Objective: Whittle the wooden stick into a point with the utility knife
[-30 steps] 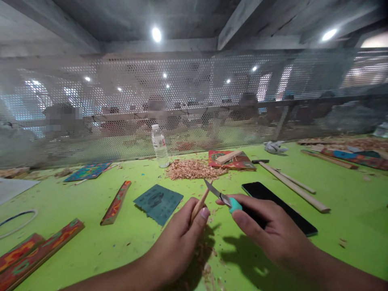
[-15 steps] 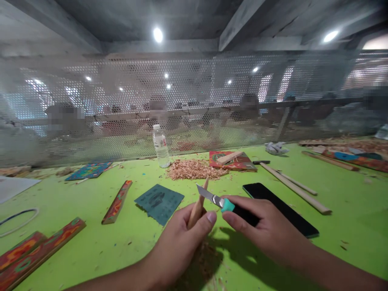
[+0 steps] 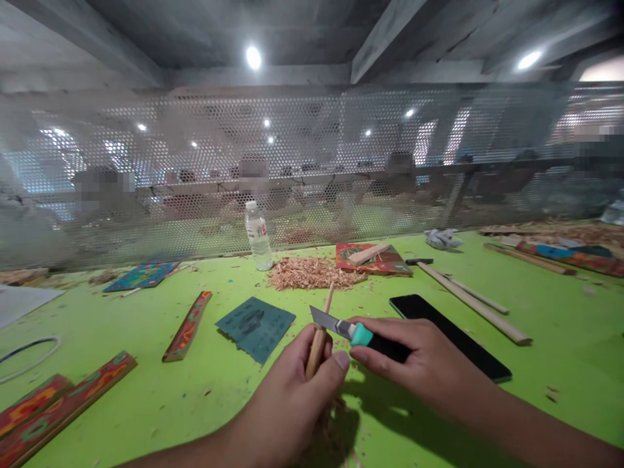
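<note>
My left hand (image 3: 305, 383) is closed around a small wooden stick (image 3: 316, 351), whose narrow, whittled end points away from me. In my right hand (image 3: 424, 357) is a utility knife (image 3: 380, 341) with a black and turquoise handle. Its blade reaches left across the stick at the start of the thin part; whether the edge touches the wood I cannot tell. Wood shavings (image 3: 341, 422) lie in shadow under my hands. Just left of them rests a dark green sheet of sandpaper (image 3: 256, 328); a black phone (image 3: 448, 338) lies by my right hand.
A water bottle (image 3: 258, 237) stands beside a heap of shavings (image 3: 312, 273) near the perforated screen (image 3: 209, 175). Painted wooden strips (image 3: 188, 325) lie at left. A painted board (image 3: 400, 261) is at the back, a hammer (image 3: 480, 305) at right, with crumpled paper (image 3: 442, 238) behind.
The stick has turned in my left hand, so its thin tip shows more plainly. The knife has shifted slightly left and down along the wood.
</note>
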Motion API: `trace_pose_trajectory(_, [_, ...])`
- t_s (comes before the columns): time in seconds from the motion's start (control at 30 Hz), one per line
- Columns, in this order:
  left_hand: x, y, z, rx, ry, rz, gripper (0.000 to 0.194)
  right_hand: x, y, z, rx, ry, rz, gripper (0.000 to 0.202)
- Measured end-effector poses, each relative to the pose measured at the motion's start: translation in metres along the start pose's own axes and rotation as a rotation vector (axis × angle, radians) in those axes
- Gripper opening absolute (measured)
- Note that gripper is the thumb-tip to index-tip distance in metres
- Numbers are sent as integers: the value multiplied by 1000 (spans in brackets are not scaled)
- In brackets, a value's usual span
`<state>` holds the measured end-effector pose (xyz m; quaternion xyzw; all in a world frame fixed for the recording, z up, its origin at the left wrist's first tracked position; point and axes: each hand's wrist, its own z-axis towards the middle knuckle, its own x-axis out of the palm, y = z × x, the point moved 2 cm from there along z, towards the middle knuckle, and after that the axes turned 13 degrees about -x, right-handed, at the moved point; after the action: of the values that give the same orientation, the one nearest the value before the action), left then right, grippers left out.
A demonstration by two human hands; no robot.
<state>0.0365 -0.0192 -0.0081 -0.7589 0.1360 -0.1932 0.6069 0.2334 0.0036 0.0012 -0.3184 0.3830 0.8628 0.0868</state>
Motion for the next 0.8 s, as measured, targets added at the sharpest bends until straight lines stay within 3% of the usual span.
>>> trace_pose_trajectory(0.3, [-7, 8, 2, 12, 27, 61, 45, 3, 8, -4, -159, 204, 59, 22])
trace_pose_trajectory(0.57, [-6, 10, 4, 11, 36, 41, 41, 7, -1, -15, -352, 140, -252, 40])
trace_pose_trajectory(0.8, [-6, 8, 4, 32, -12, 205, 49, 15, 2, -22, -320, 104, -338, 40])
